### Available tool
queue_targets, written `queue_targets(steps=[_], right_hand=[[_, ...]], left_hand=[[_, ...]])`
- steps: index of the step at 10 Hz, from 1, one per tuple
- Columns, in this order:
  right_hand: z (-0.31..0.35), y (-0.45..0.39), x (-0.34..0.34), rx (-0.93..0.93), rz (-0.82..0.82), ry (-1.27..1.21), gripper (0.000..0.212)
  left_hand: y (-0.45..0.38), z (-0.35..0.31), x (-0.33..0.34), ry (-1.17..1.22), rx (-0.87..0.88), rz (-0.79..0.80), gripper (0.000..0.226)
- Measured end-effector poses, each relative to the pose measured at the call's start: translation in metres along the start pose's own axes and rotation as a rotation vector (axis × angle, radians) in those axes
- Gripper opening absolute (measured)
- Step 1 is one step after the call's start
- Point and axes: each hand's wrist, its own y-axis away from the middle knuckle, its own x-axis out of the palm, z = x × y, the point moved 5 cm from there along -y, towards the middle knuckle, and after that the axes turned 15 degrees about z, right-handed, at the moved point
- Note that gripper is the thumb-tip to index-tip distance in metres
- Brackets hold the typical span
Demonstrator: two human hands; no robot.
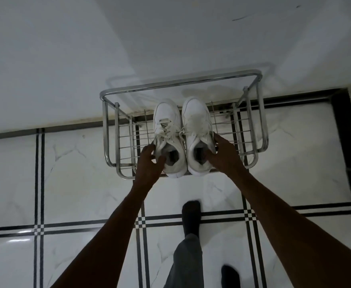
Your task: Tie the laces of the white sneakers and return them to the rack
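Nearest us, our left hand point(149, 161) has its fingers curled around the collar of the left sneaker point(168, 138), and our right hand point(222, 154) grips the collar of the right sneaker point(197, 134) the same way. Both shoes sit side by side on the wire shelf of the rack point(251, 129), heels at its front edge and toes toward the wall point(87, 59). The heels seem to overhang that edge, so letting go carelessly could tip them onto the tiled floor point(77, 183), and the laces look loose enough to snag in the wires.
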Motion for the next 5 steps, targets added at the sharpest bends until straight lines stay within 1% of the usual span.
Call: queue_targets(steps=[1,2,3,4,5], right_hand=[[-0.003,-0.002,0.002,0.009,0.024,-0.007,0.048],[0.000,0.002,0.000,0.074,0.069,0.012,0.064],[0.017,0.014,-0.010,0.087,0.042,0.229,0.080],[0.056,0.036,-0.033,-0.008,-0.072,0.389,0.078],[0.102,0.070,-0.060,-0.134,-0.202,0.486,0.073]], left_hand=[[0.001,0.003,0.000,-0.010,-0.022,0.002,0.049],[0.005,0.000,-0.002,-0.056,-0.038,-0.004,0.058],[0.018,-0.016,-0.013,-0.248,-0.009,-0.059,0.069],[0.041,-0.058,-0.032,-0.431,0.085,-0.139,0.071],[0.076,-0.125,-0.053,-0.555,0.239,-0.209,0.065]])
